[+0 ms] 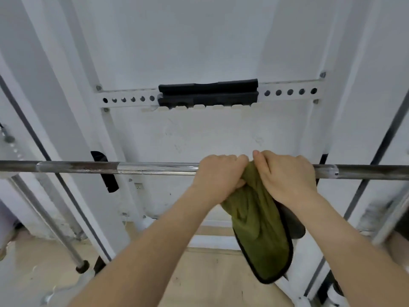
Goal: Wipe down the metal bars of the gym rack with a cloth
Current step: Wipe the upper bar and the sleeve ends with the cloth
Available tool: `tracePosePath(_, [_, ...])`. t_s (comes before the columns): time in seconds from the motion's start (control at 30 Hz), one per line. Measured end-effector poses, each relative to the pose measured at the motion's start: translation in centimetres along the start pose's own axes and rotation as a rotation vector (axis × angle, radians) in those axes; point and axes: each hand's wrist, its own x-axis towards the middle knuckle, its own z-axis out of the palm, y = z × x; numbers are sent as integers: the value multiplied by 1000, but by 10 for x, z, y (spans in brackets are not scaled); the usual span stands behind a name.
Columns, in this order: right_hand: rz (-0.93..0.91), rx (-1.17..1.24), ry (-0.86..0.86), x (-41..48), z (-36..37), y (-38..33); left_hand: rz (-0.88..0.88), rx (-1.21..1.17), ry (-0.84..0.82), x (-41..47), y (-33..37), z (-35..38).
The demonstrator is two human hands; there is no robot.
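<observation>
Bar: a long steel bar (155,169) runs level across the view. It is bright chrome in the middle stretch and duller grey toward both ends, with brownish marks left of the shiny part.
Cloth: an olive-green cloth (259,229) with a black stitched edge is bunched over the bar between the two hands. The rest hangs below the bar in loose folds.
Left hand: the left hand (218,173) has its fingers curled over the top of the bar and grips the gathered cloth at its inner side (thumb hidden).
Right hand: the right hand (287,173) is just beside the left, curled tight, clutching the cloth against the bar.
Rack: a white crosspiece (128,99) with round holes sits behind, with a black pad (208,91) at its middle.
Floor: the floor (199,284) below is pale and wood-coloured.
</observation>
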Motion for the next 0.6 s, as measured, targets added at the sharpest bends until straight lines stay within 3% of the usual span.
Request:
tracePosePath(0.13, [-10,-5,-63,-1,-9,8,0,-8,64,-14,-26,10])
tracePosePath(0.3, [176,-61,-168,-8,-15,-3,-100,-6,77,-50,-92,20])
tracePosePath(0.37, [125,-59,-94,-10,-15,-36,-158,-68,-18,-55,-112,21])
tracePosePath(0.43, [-45,-45,-38,-7,-13,-79,-154,-176,-165,-45,-125,19])
tracePosePath(0.53, [-150,-80,-235,6,-1,-124,-123,-428,-489,-26,-145,9])
tracePosePath(0.6, [-122,-112,-277,15,6,-128,-102,-523,-570,-26,-157,8])
